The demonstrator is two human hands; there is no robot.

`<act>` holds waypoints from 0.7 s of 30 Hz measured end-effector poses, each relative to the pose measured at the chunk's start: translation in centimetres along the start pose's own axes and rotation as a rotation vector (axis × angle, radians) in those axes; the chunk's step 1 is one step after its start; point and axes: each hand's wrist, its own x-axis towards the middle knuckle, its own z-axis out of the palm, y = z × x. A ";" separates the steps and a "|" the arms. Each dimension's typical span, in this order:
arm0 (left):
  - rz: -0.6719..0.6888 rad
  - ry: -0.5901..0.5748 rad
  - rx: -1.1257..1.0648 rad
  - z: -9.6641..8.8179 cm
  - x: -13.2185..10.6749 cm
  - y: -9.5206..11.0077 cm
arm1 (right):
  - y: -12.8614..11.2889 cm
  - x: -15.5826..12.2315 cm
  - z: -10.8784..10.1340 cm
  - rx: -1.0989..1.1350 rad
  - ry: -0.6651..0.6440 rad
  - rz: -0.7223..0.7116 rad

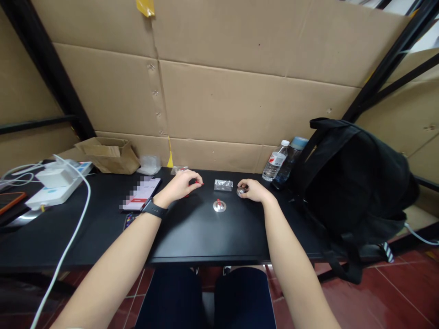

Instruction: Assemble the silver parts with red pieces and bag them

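My left hand [187, 183] is over the table, thumb and fingers pinched on a small red piece [202, 183] at their tips; its exact shape is too small to tell. Another bit of red shows beneath this hand. My right hand [253, 189] has its fingers closed round a shiny, round metal piece [242, 192] low at the tabletop, partly hidden by the fingers. Between the hands, nearer me, lies a silver disc with a red knob [219, 206]. Behind the disc sits a small block in clear, crinkled wrap [223, 185].
On the left are a phone [146, 194], a paper bag [109, 155], clear plastic packaging [150, 165] and a white power strip [60, 187] with cables. Water bottles [275, 161] and a black backpack [353, 183] stand right. Cardboard [219, 100] walls the back of the black table [212, 240].
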 end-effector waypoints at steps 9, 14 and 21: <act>-0.046 0.062 -0.013 1.2 0.2 0.2 | -0.1 -0.2 -0.4 0.030 0.019 -0.010; -0.061 0.077 -0.010 1.5 0.2 0.4 | 0.1 -0.2 -0.8 0.213 0.189 -0.073; -0.151 0.246 0.001 3.3 0.4 1.5 | -5.6 0.1 1.5 0.584 0.341 -0.313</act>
